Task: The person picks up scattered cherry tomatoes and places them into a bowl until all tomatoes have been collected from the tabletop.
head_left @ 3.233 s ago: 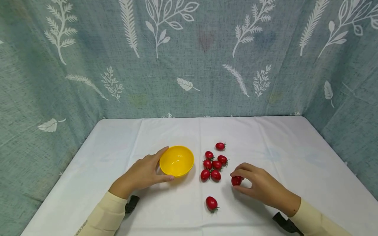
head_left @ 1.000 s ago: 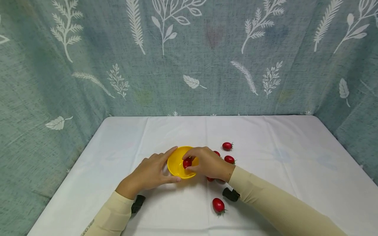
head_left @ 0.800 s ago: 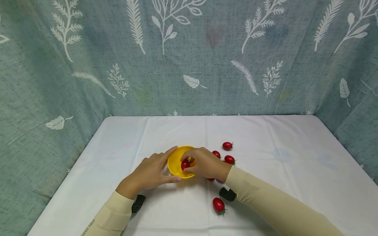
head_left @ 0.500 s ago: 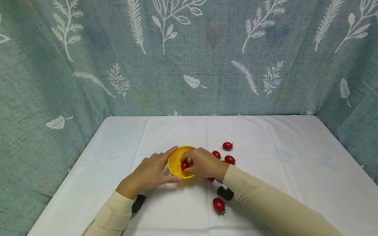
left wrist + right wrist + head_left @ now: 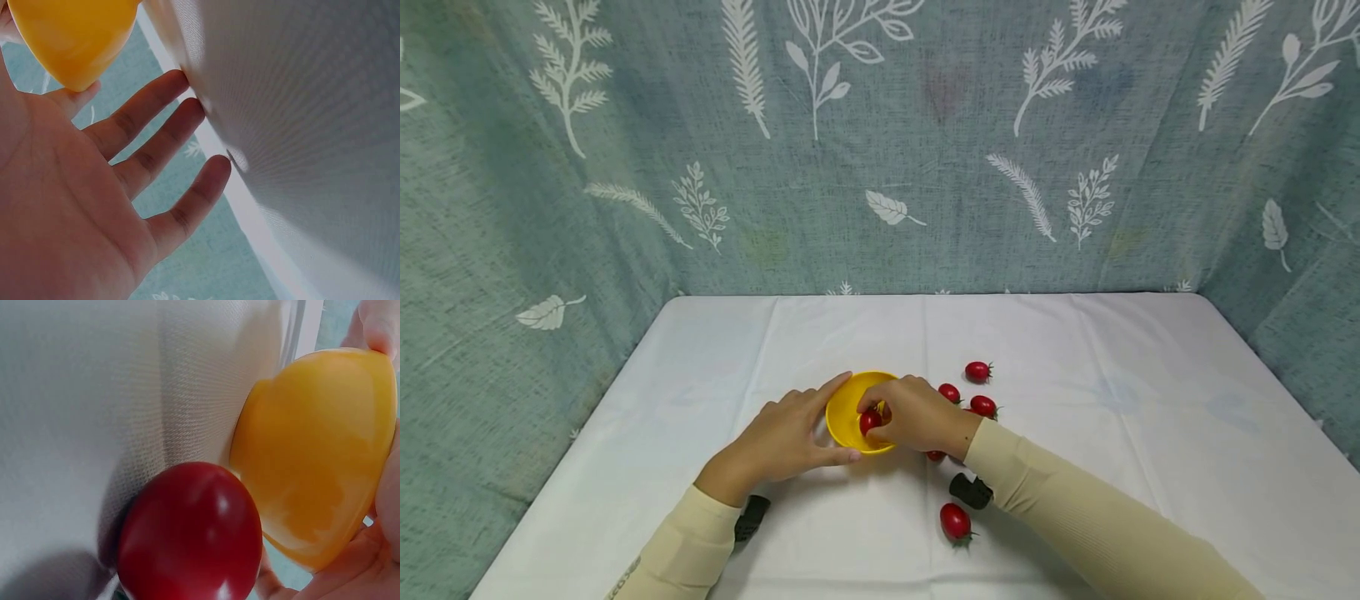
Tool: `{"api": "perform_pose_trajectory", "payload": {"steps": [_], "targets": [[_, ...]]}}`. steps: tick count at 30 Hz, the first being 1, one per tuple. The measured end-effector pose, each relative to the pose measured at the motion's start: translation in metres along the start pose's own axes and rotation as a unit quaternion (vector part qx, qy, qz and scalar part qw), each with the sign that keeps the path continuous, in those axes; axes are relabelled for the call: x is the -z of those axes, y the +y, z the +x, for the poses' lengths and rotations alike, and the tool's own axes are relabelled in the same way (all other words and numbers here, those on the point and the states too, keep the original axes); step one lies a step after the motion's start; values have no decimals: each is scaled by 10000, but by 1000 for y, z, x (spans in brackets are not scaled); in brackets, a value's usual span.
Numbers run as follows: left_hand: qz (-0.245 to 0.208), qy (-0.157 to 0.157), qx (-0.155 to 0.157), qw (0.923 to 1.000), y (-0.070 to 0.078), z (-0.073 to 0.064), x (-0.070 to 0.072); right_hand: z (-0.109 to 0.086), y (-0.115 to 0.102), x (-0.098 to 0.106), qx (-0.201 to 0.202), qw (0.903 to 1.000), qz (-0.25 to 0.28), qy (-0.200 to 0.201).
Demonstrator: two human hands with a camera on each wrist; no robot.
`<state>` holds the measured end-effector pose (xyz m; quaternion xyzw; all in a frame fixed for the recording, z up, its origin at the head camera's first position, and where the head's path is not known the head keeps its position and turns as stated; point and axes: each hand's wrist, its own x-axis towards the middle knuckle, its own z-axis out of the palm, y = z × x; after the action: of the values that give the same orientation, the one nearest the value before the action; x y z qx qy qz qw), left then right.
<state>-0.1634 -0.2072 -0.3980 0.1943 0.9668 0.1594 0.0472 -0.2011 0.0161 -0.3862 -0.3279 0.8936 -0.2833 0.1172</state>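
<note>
My left hand (image 5: pixel 775 440) holds the yellow bowl (image 5: pixel 844 410) from its left side, thumb at the near rim and index finger at the far rim. Its other fingers (image 5: pixel 156 153) stretch down to the tablecloth in the left wrist view. Reaching over the bowl's right side, my right hand (image 5: pixel 917 414) pinches a cherry tomato (image 5: pixel 870 422) between thumb and fingertips, low inside the bowl. The right hand covers part of the bowl and forearm and hand hide some of the loose tomatoes behind them.
Several cherry tomatoes lie right of the bowl, among them one at the back (image 5: pixel 977 372). A single tomato (image 5: pixel 955 522) lies nearer the front, below my right wrist. In the right wrist view a tomato (image 5: pixel 190 534) looms close on the white tablecloth (image 5: pixel 75 394). A patterned curtain (image 5: pixel 880 167) surrounds the table.
My right hand has moved left from beside the tomato group into the bowl, carrying the cherry tomato. It lowered slightly over the last second, then held still. The left hand stays on the bowl.
</note>
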Motion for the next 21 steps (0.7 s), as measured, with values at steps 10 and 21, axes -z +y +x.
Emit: {"api": "perform_pose_trajectory", "payload": {"steps": [10,21], "targets": [[64,-13,39,10000,-1,0,0,-4,2,-1,1,9993,367,82],[165,-27,88,9998,1,1,-1,-29,10,6,395,9908,882,943]]}}
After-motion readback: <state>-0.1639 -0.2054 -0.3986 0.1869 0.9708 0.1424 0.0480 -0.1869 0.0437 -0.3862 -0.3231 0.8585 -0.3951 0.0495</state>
